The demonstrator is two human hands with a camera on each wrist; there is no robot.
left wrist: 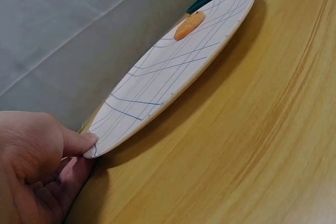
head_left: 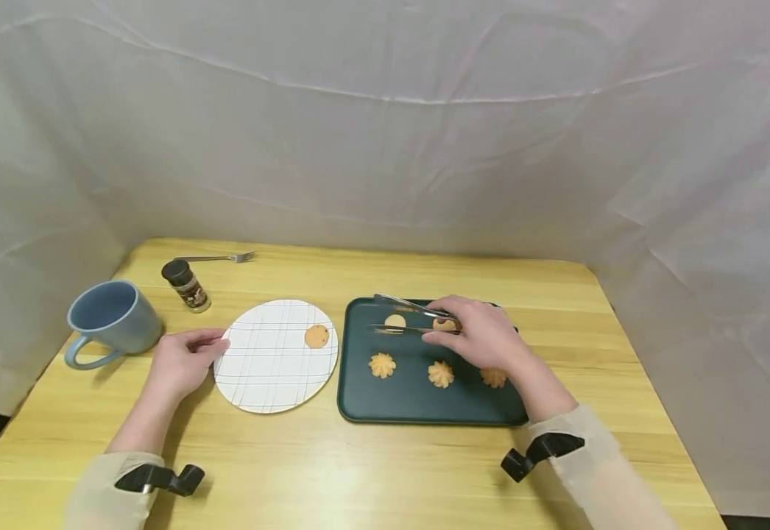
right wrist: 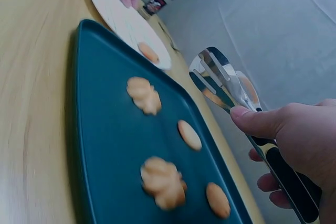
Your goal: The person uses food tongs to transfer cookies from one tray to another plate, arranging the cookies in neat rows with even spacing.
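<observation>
Right hand [head_left: 484, 335] holds shiny metal tongs [right wrist: 223, 80] over ridged, seemingly rosette-shaped cookies [right wrist: 143, 94].

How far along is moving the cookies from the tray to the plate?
Done: one cookie lies on the plate. In hand: the right hand holds open tongs over the tray; the left hand steadies the plate's rim. Left: five cookies on the tray, including the rosette cookie.

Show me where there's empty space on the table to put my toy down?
The widest bare wood is the near strip of the table, in front of the plate and tray, between the two sleeves. The far strip behind the tray is bare too. It is crowded at far left: mug, spice jar, fork, and the left hand.
</observation>
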